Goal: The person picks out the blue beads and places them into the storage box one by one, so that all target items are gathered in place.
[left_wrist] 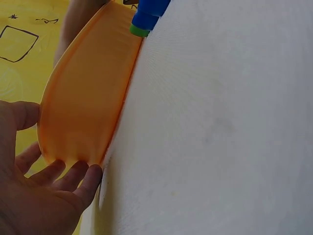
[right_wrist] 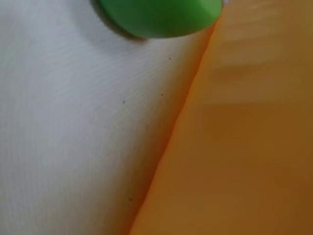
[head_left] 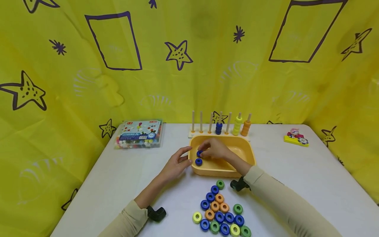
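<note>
A yellow-orange plastic tray (head_left: 213,172) sits at the middle of the table. Thumb and fingers of my left hand (head_left: 174,166) are spread against its left end; fingertips touch the tray wall (left_wrist: 88,98) in the left wrist view. Over the tray's left part, my right hand (head_left: 215,148) pinches a blue ring bead (head_left: 199,153), partly hidden by the fingers. Another blue bead (head_left: 198,162) lies in the tray just below it. The right wrist view shows only the tray wall (right_wrist: 244,147) and a green bead (right_wrist: 161,14) outside it, no hand.
Behind the tray stands a peg rack (head_left: 193,133) with blue beads (head_left: 218,128), yellow beads (head_left: 237,126) and orange beads (head_left: 245,129). Several loose beads (head_left: 219,217) lie in front. A boxed set (head_left: 139,134) is at back left, a small toy (head_left: 296,137) at back right.
</note>
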Demonstrator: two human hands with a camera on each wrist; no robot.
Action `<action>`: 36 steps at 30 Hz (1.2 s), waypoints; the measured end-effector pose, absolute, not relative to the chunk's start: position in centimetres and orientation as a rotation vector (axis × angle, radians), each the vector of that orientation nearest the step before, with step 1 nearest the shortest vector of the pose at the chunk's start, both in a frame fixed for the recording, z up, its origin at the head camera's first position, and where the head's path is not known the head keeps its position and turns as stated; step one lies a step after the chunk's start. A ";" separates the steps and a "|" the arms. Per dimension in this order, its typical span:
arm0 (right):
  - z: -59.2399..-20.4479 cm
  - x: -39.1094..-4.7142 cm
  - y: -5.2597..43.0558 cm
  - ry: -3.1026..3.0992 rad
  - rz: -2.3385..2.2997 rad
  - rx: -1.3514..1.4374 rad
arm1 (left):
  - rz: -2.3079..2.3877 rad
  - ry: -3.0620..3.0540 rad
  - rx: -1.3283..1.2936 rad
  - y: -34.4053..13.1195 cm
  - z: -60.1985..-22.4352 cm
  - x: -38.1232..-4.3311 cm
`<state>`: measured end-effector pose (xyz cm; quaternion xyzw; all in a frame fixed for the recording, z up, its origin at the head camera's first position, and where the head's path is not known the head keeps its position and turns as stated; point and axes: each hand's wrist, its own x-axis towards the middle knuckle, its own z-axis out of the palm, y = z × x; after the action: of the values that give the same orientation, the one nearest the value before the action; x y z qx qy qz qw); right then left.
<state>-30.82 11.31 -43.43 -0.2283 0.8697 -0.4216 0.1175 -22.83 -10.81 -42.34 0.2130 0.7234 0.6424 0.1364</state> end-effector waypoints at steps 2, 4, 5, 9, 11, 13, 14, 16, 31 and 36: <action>-43.3 -30.7 11.4 2.544 -1.247 -0.654 | 1.855 2.099 0.614 -10.8 -42.3 -22.8; -42.8 -30.3 11.6 2.564 -1.249 -0.631 | 1.848 2.106 0.609 -10.8 -42.3 -22.8; -42.3 -29.9 11.8 2.575 -1.250 -0.624 | 1.844 2.107 0.607 -10.8 -42.3 -22.8; -39.8 -27.0 13.4 2.611 -1.237 -0.712 | 1.841 2.119 0.602 -10.8 -42.4 -22.9; -38.6 -24.9 14.8 2.595 -1.231 -0.849 | 1.844 2.129 0.602 -10.7 -42.3 -22.9; -37.7 -22.5 16.4 2.536 -1.231 -0.995 | 1.849 2.132 0.601 -10.7 -42.4 -22.9; -37.5 -21.3 17.3 2.492 -1.231 -1.058 | 1.850 2.134 0.599 -10.7 -42.4 -22.9; -37.6 -19.1 18.8 2.401 -1.229 -1.143 | 1.844 2.143 0.592 -10.7 -42.3 -22.8; -42.7 -14.0 21.7 2.063 -1.106 -1.229 | 1.834 2.164 0.606 -10.8 -42.4 -22.9; -42.8 -14.0 21.5 2.084 -1.030 -1.254 | 1.830 2.175 0.605 -10.8 -42.4 -22.8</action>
<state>-13.99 21.53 -42.76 -0.4599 0.7645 -0.3779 0.2474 -22.85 -10.75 -42.40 0.2068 0.7432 0.6254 0.1175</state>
